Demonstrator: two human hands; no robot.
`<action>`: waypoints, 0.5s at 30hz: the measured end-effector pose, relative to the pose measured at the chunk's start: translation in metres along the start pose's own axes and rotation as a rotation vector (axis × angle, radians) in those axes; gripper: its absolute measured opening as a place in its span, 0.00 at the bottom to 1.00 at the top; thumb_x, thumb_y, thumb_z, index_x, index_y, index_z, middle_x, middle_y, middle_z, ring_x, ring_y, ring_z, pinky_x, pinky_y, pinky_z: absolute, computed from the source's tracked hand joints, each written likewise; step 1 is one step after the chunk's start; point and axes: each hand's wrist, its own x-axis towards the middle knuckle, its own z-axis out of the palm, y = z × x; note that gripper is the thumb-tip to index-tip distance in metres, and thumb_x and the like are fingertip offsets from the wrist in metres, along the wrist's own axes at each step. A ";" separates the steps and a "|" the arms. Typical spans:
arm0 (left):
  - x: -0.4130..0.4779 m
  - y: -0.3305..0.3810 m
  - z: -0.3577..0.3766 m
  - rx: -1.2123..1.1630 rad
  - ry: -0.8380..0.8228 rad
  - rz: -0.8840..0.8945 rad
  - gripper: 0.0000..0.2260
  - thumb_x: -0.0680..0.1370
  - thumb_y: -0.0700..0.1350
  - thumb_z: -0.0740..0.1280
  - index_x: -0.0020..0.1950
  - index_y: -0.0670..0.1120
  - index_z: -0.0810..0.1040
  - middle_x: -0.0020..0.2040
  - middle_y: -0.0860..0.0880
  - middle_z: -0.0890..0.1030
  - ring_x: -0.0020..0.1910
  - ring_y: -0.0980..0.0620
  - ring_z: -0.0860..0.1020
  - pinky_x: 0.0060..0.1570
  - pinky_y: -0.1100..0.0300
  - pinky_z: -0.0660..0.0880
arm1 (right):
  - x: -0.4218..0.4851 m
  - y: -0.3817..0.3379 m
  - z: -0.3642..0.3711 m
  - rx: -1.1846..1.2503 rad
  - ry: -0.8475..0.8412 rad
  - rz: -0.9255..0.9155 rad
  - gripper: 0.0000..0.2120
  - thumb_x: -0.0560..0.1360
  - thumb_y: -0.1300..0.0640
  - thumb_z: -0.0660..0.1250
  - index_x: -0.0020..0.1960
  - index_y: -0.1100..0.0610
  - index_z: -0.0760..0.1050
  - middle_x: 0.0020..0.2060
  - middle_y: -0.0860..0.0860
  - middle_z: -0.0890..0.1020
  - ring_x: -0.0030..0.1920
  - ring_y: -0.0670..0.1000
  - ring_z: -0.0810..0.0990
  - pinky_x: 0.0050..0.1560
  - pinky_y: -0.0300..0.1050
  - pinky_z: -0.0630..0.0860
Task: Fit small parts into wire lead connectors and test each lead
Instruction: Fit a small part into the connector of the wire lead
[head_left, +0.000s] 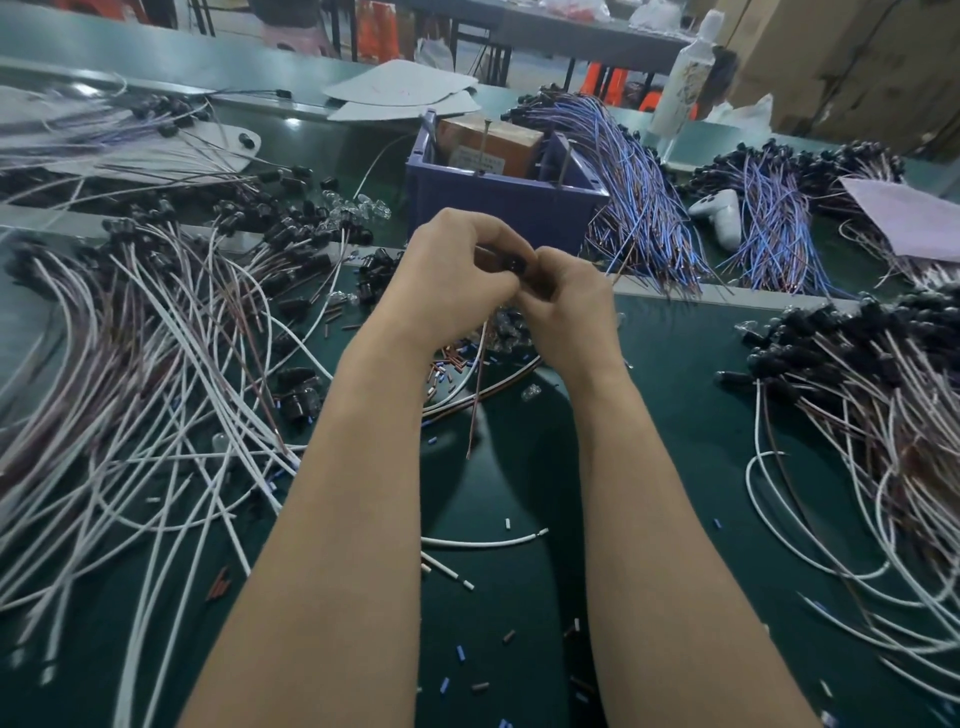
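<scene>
Left hand (457, 270) and right hand (566, 306) pinch a black connector (517, 265) between curled fingers (470, 231), its wire lead (475, 395) dangling

I see a blue bin (498, 208) straight ahead with a brown box (493, 140) inside it. To its right lies a white controller (722, 215) and, farther back, a white bottle (680, 78) stands upright — grey paper sheets (400, 85) lie behind.

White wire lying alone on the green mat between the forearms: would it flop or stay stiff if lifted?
The white wire probably sags a little: it lies in a gentle curve. Thin and short, it is likely very light. Its smooth round sleeve might slide or roll on the green mat if nudged.
</scene>
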 end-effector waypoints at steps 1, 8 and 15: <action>0.000 0.000 0.001 -0.017 0.008 -0.003 0.13 0.70 0.33 0.66 0.46 0.49 0.83 0.42 0.50 0.84 0.45 0.54 0.82 0.50 0.57 0.79 | 0.001 -0.001 -0.001 -0.011 -0.006 0.005 0.02 0.73 0.63 0.68 0.41 0.60 0.78 0.33 0.51 0.78 0.36 0.49 0.73 0.37 0.37 0.71; 0.007 -0.001 0.008 -0.023 0.156 -0.018 0.10 0.74 0.36 0.68 0.52 0.47 0.75 0.40 0.57 0.78 0.44 0.56 0.79 0.51 0.66 0.75 | 0.014 -0.014 -0.022 0.140 -0.069 0.083 0.10 0.75 0.62 0.66 0.55 0.58 0.80 0.46 0.54 0.84 0.48 0.51 0.82 0.56 0.51 0.78; 0.007 0.002 0.011 0.011 0.203 -0.033 0.11 0.74 0.35 0.65 0.54 0.45 0.71 0.42 0.54 0.78 0.43 0.55 0.78 0.46 0.70 0.72 | 0.014 -0.023 -0.025 0.141 -0.083 0.036 0.08 0.74 0.62 0.67 0.52 0.57 0.81 0.43 0.52 0.84 0.45 0.47 0.82 0.56 0.50 0.78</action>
